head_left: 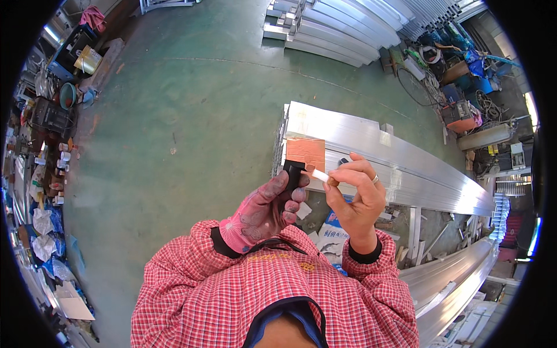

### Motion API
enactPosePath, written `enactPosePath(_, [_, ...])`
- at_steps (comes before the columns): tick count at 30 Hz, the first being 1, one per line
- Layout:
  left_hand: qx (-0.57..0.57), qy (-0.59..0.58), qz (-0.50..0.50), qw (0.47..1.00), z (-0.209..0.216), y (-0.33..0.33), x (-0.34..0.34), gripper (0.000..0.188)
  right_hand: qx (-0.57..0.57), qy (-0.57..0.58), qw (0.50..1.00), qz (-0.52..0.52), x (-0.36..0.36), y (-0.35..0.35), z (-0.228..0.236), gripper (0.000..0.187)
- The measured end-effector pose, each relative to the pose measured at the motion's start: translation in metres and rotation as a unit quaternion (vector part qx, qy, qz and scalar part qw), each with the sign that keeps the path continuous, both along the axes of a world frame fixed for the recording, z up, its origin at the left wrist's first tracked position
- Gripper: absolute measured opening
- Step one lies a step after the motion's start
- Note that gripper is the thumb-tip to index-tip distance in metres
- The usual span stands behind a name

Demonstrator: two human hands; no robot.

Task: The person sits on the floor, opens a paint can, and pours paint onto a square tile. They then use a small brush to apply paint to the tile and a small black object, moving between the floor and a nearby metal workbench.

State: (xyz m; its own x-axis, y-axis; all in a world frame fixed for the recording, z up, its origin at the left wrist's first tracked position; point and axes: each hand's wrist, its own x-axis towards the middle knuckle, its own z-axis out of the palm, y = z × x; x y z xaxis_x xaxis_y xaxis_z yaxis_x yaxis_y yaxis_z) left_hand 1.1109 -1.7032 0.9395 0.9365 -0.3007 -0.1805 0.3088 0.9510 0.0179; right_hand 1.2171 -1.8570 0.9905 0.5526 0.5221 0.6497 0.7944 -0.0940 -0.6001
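Note:
My left hand (264, 206), in a stained pink glove, is closed around a black flat-sided piece (295, 169), its lower part hidden by the fingers. My bare right hand (355, 197), with a ring on one finger, pinches a small white stick-like piece (319, 174) with a brown end at the fingertips. Its other end comes close to the top of the black piece; whether they touch I cannot tell. Just beyond both hands, a copper-coloured square sheet (306, 152) lies on a stack of silver metal profiles (360, 136). A small dark object (343, 161) shows behind my right fingers.
More long metal profiles (342, 29) are piled at the far right, others (458, 272) at the near right. A printed white and blue bag (332, 240) lies below my hands. Tools, hoses and a cylinder (486, 138) crowd the right; clutter with a yellow bucket (88, 60) lines the left.

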Motion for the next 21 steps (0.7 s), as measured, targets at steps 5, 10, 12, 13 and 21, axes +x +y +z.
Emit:
enactPosePath(5, [-0.006, -0.009, -0.001, 1.000, 0.005, -0.008, 0.002, 0.042, -0.013, -0.025, 0.999, -0.016, 0.005, -0.005, 0.005, 0.028])
enactPosePath(10, [-0.007, -0.022, 0.008, 1.000, 0.006, -0.017, 0.008, 0.043, -0.003, -0.028, 0.999, -0.020, 0.011, -0.015, 0.013, 0.026])
enactPosePath(12, [-0.013, -0.026, 0.009, 1.000, 0.006, -0.022, 0.011, 0.043, -0.008, -0.031, 0.999, -0.011, 0.014, -0.016, 0.011, 0.025])
enactPosePath(13, [-0.012, -0.023, 0.012, 1.000, 0.006, -0.023, 0.012, 0.043, -0.009, -0.032, 0.999, -0.003, 0.016, -0.016, 0.010, 0.025])
enactPosePath(21, [-0.007, -0.020, 0.023, 1.000, 0.006, -0.030, 0.018, 0.042, -0.017, -0.052, 0.998, -0.013, 0.023, -0.021, 0.010, 0.027])
